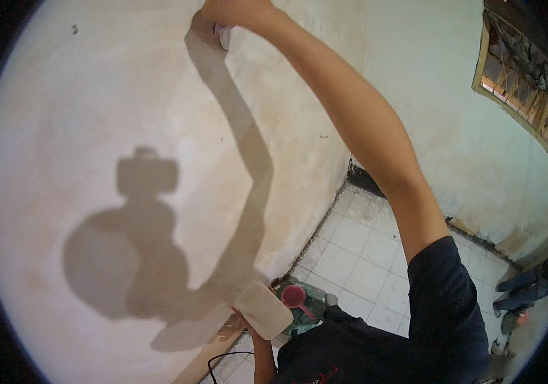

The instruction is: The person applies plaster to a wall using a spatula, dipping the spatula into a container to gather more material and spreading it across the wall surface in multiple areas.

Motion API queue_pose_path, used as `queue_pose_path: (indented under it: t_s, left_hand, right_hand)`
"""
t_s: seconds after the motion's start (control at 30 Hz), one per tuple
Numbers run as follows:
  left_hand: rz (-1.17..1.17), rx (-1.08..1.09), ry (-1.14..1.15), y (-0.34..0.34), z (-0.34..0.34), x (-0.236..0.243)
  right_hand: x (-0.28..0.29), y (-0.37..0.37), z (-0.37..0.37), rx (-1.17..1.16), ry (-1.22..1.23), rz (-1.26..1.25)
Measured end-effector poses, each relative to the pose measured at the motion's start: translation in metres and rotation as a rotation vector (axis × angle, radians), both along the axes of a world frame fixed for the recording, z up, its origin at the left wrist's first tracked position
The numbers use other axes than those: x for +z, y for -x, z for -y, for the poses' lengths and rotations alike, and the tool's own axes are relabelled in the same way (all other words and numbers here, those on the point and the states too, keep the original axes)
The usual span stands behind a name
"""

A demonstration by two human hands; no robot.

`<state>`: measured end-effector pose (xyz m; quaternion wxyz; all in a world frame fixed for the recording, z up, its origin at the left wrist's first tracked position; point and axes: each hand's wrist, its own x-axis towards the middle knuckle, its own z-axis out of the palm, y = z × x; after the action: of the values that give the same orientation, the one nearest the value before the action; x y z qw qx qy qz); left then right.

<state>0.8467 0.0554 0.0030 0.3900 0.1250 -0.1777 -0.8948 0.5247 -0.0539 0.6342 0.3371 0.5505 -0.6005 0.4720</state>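
Observation:
My right hand (238, 11) is raised high against the plastered wall (158, 102), cut off by the upper edge of the view. Its fingers are closed on a small flat piece (223, 37), pale with purplish marks, whose kind I cannot make out. Low beside the wall, my left hand (246, 322) grips a beige rectangular tray-like board (263, 311) with rounded corners. Most of that hand is hidden behind the board. Just right of it, a pink plastic dipper (293, 296) rests over a dark green container (312, 301).
White floor tiles (370, 256) run along the wall's foot. A black cable (213, 365) hangs near my left forearm. At the far right are a barred window (520, 89) and a person's dark-trousered legs (530, 278). My shadow falls across the wall.

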Motion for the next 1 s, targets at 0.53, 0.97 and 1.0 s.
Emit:
queue_pose_path:
  t_s: [0.53, 0.97, 1.0]
  left_hand:
    - [-0.026, -0.126, -0.049, -0.075, -0.017, 0.019]
    - [-0.167, -0.049, -0.129, -0.084, -0.036, 0.071]
    - [-0.168, -0.044, -0.119, -0.087, -0.036, 0.063]
  right_hand:
    - [-0.193, -0.205, -0.044, 0.097, -0.188, -0.173]
    - [-0.477, -0.109, -0.12, 0.593, -0.027, 1.736]
    - [-0.466, -0.112, -0.105, 0.592, -0.044, 1.731]
